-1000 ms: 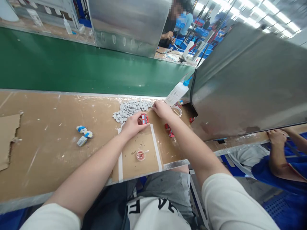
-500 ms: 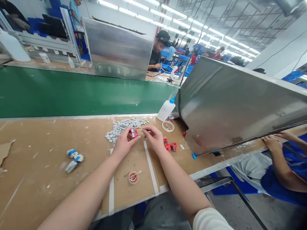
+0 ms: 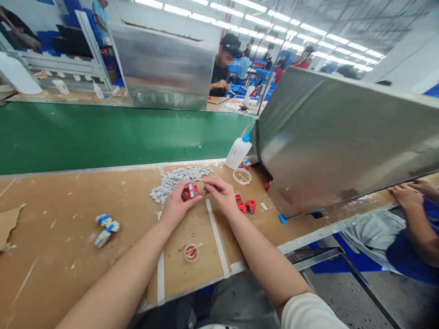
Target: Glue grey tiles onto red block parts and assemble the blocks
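My left hand (image 3: 178, 201) is closed around a small red toy vehicle (image 3: 192, 190) with pale blue window panels. Close to its right side, my right hand (image 3: 219, 194) pinches thumb and fingers together; a tiny greyish bit shows at the fingertips, too small to name. Just behind the hands spreads a heap of small flat grey pieces (image 3: 171, 182). Several more red toy parts (image 3: 251, 206) lie to the right of my right hand. Nearer to me stands a little round pot (image 3: 191, 252) with red contents and a white stick across it.
A white squeeze bottle (image 3: 237, 153) with a blue tip stands beside a clear ring-shaped lid (image 3: 242, 177). A large metal panel (image 3: 336, 146) walls off the right. Blue-and-white vehicles (image 3: 108, 228) lie at left. Beyond the table runs a green belt (image 3: 103, 132). A co-worker's hand (image 3: 406, 194) rests at far right.
The camera view has shifted and tilted slightly. Both hands keep nearly the same place, with the right fingertips still close to the red toy vehicle.
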A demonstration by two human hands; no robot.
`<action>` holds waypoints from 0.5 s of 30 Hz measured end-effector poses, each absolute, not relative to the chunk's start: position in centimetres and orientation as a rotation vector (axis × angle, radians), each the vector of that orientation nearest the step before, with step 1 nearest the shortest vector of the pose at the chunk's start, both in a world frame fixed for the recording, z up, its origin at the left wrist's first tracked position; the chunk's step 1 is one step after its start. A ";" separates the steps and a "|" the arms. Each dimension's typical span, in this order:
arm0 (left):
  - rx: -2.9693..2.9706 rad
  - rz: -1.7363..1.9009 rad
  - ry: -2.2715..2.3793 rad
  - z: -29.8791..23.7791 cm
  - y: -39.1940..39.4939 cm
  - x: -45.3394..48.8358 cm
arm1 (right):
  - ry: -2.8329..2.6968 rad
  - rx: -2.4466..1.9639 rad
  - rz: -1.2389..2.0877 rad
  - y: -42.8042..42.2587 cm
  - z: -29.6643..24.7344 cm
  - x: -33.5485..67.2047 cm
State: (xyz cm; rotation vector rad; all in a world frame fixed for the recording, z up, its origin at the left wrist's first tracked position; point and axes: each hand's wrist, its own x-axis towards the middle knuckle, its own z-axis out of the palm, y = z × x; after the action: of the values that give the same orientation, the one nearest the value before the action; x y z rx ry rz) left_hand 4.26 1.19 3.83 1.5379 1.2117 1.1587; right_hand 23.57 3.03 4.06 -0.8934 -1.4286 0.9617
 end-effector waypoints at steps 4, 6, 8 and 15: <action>1.550 1.137 1.184 3.8 1.2 4.3 | -1.417 -0.925 0.967 2.7 4.1 23.7; 1.543 1.123 1.188 3.8 1.2 4.3 | -1.474 -0.948 0.934 2.5 4.2 23.8; 1.543 1.121 1.186 3.7 1.3 4.3 | -1.585 -0.963 0.832 2.4 4.3 23.9; 1.564 1.123 1.187 3.4 1.5 4.2 | -1.819 -0.920 0.538 2.4 4.8 23.9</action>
State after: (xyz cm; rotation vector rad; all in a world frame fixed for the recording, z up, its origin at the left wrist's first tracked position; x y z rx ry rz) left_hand 4.23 1.53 3.39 1.5643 1.1866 1.1225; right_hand 23.92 2.36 4.76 -0.9196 -1.8191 0.5385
